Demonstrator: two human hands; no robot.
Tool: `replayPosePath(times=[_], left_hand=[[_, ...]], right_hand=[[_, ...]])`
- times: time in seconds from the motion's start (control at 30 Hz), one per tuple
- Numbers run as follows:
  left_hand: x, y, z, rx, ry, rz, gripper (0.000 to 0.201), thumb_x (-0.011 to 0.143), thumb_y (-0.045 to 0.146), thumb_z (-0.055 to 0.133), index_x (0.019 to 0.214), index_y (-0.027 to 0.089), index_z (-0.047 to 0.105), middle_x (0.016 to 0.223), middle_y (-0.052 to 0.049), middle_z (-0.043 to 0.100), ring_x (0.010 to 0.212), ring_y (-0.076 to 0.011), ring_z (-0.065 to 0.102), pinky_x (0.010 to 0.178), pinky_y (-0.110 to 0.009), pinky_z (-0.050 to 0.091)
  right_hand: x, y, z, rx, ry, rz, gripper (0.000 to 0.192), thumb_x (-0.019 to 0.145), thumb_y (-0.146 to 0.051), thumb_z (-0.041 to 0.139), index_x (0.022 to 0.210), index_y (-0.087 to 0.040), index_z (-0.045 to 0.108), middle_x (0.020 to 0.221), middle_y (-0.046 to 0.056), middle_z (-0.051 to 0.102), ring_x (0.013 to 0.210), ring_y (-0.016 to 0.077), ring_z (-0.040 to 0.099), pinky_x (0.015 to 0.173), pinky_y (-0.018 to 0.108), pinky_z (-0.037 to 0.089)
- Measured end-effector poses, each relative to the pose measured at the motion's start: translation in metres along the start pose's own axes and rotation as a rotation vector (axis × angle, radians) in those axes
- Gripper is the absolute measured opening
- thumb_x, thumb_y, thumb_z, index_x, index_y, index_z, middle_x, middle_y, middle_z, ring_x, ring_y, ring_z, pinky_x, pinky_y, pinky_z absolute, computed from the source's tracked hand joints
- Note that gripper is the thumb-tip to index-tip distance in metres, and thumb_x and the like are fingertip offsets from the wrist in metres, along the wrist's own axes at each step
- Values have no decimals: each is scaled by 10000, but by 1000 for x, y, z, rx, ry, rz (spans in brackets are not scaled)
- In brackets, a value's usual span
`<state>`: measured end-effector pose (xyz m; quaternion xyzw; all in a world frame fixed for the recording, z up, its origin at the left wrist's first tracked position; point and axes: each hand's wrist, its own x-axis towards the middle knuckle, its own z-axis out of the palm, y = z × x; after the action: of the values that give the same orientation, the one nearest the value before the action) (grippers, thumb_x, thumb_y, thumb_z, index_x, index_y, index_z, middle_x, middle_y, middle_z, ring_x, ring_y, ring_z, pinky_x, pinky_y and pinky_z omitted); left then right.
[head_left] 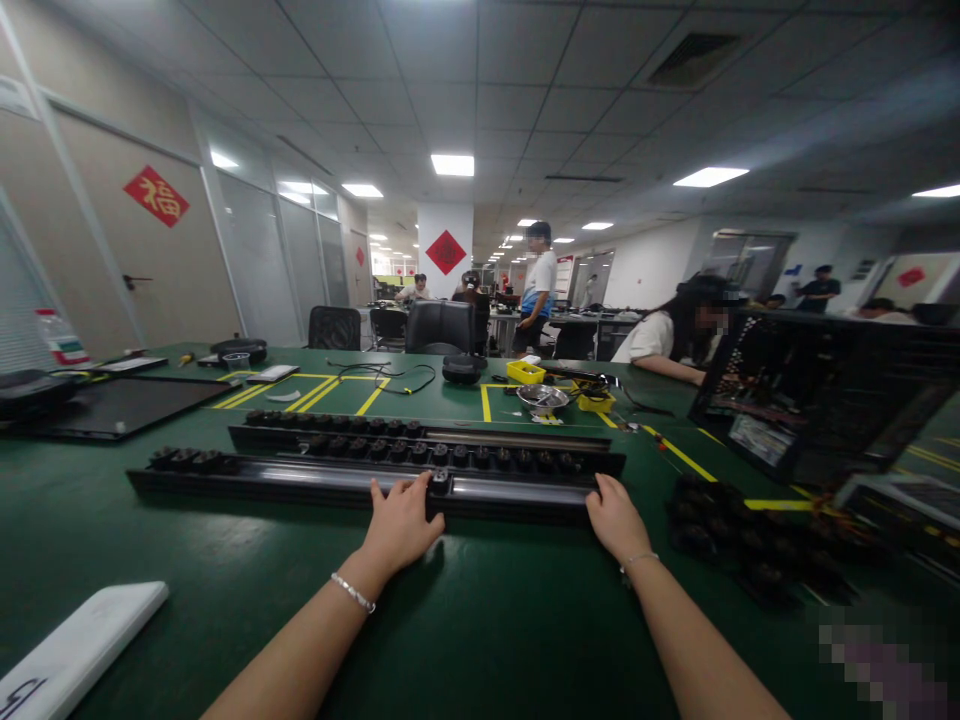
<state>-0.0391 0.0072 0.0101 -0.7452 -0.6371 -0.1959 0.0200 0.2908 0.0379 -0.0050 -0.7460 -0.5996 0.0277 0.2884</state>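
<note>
Right in front on the green counter (225, 560), the long black rail (352, 480) runs left-right across both hands; left hand (401, 520) lies flat mid-rail, right hand (616, 518) at its right end, fingers resting loose, neither clamped round it

arms: bare, sleeveless | left wrist: beaded bracelet (353, 592) | right wrist: thin chain (637, 561)
</note>
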Motion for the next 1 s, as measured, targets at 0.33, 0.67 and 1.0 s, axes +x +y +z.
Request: replayPosePath(times=[0.33, 0.67, 1.0], left_hand=[[0, 10, 1, 8, -34, 12, 664, 739, 453, 412, 1334, 177, 310, 1191, -109, 578, 1143, -270, 452, 1031, -644, 14], [-1, 12, -5, 11, -76, 9, 684, 743, 462, 405, 1350, 171, 286, 1211, -118, 564, 1155, -279, 437, 1022, -653, 7], [0, 18, -4, 55, -74, 23, 682, 740, 479, 413, 1348, 191, 300, 1203, -108, 574, 1138, -300, 451, 1009, -669, 18]], right_hand=[[-2, -3, -3, -1, -14, 18, 543, 815, -251, 266, 1272, -23, 449, 1349, 143, 411, 1217, 216, 416, 1028, 298, 321], [-2, -1, -1, 8, 1, 7, 538, 820, -260, 267, 1271, -33, 454, 1342, 144, 418, 1211, 216, 421, 1026, 307, 323], [-1, 0, 1, -1, 23, -5, 530, 808, -240, 279, 1259, -38, 469, 1320, 145, 440, 1216, 208, 414, 1028, 297, 317]])
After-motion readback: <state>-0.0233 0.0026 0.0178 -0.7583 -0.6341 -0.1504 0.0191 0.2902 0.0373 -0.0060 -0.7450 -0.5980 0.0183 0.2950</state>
